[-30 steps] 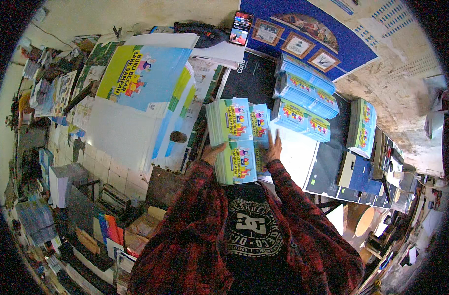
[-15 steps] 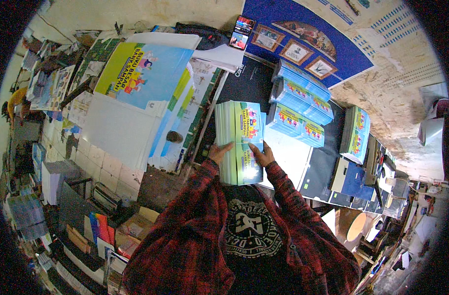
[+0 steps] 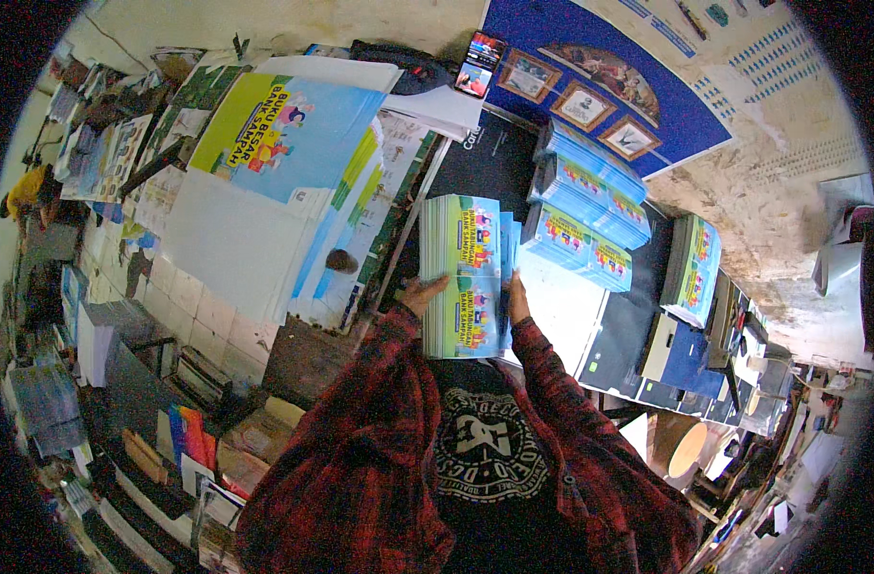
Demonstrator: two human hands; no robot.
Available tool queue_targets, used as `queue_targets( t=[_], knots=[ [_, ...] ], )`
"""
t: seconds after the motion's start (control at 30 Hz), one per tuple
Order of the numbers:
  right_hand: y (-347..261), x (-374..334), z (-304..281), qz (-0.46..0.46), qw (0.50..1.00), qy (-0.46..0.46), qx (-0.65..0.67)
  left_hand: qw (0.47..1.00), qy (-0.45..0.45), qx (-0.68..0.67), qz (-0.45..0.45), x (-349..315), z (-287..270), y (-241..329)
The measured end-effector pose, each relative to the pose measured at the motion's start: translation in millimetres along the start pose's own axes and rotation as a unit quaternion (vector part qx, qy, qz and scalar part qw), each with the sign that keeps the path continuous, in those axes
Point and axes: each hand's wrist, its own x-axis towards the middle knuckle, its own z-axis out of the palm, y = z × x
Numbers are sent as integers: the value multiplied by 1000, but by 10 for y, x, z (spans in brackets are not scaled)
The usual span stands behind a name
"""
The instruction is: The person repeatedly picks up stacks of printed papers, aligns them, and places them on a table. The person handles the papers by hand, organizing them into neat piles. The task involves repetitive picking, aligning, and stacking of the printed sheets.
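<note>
A thick stack of printed booklets (image 3: 463, 277), yellow-green with cartoon figures, is held between my hands above the near part of the table. My left hand (image 3: 424, 293) grips its left edge, with the thumb over the side. On the opposite edge, my right hand (image 3: 518, 298) presses upright against the blue covers (image 3: 510, 247) that stick out there; its fingertips are partly hidden. Further right on the table lie rows of similar booklet bundles (image 3: 585, 215), mostly blue-edged. A white sheet (image 3: 561, 311) lies beside my right hand.
Large printed cover sheets (image 3: 294, 134) are piled on the left, with a dark round object (image 3: 340, 261) at their edge. Another booklet stack (image 3: 693, 268) stands far right. A phone (image 3: 478, 65) leans at the back by the blue board (image 3: 590, 19). Someone in yellow (image 3: 24, 196) is at far left.
My right thumb has come off the top of the stack, and that hand now stands at its side. The upper booklets sit further left, exposing blue covers at the right.
</note>
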Motion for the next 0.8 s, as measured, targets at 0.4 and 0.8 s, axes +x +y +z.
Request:
queue_targets(
  t=[0.4, 0.8],
  knots=[
    [-683, -370, 431, -96, 976, -44, -190, 999, -14, 30, 31, -211, 219, 254],
    [-454, -344, -62, -101, 913, 81, -386, 997, -6, -38, 63, -375, -161, 465]
  ],
)
